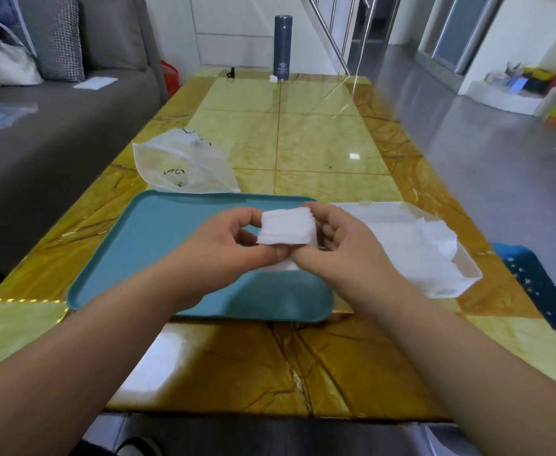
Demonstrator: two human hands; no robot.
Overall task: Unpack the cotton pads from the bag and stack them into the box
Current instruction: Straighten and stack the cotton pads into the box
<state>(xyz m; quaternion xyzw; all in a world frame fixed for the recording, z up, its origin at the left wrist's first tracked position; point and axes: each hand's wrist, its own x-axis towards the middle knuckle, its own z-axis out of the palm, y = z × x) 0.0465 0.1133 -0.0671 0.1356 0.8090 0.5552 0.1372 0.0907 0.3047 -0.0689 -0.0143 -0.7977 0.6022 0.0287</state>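
A thick stack of white square cotton pads (286,229) is held above the teal tray (158,232). My left hand (227,248) pinches the stack's left side with thumb and fingers. My right hand (339,241) grips its right side. A few more white pads lie on the tray just under my thumbs. The clear plastic box (460,278) stands to the right of the tray, with white pads (418,245) inside it. The crumpled clear bag (181,166) lies on the table beyond the tray's left end.
The yellow marble-patterned table (319,149) carries a tall dark bottle (281,47) at its far edge. A grey sofa (39,133) runs along the left. A blue crate (533,284) sits off the table's right edge.
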